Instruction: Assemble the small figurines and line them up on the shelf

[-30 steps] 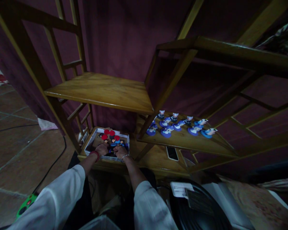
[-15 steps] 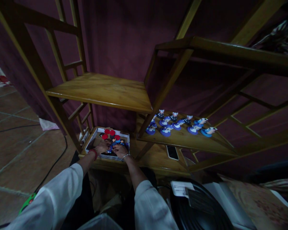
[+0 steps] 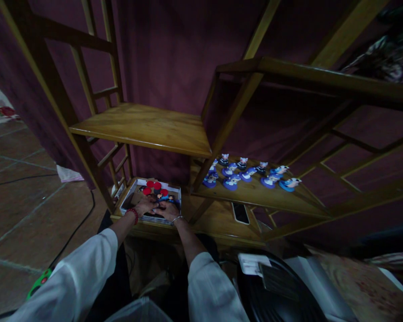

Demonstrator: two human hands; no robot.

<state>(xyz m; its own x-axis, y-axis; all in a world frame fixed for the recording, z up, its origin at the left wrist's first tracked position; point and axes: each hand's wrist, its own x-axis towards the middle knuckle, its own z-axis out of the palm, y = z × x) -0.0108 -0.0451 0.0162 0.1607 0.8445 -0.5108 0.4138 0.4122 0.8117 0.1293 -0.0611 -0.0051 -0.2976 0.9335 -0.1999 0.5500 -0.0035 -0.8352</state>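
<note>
Both my hands are inside a shallow white-walled cardboard box point(image 3: 129, 200) on the lower shelf. My left hand point(image 3: 147, 205), with a red bead bracelet at its wrist, reaches in from the left, fingers bent. Opposite it, my right hand point(image 3: 167, 210) wears a silver bangle and has its fingers curled in. Their fingertips meet low in the box and hide whatever lies between them. Just beyond the fingers are small blue figurines point(image 3: 171, 198). Several red round pieces point(image 3: 157, 185) lie toward the back of the box.
Rows of purple, blue and black figurines point(image 3: 232, 181) stand on the raised shelf to the right. A phone point(image 3: 241, 213) lies below them. An upper wooden shelf point(image 3: 141, 126) overhangs the box, and slanted posts divide the unit. A black stool point(image 3: 278, 286) is at lower right.
My hands have drawn closer together. The blue-purple figurine that showed between them is now covered by my fingers. The view has shifted slightly.
</note>
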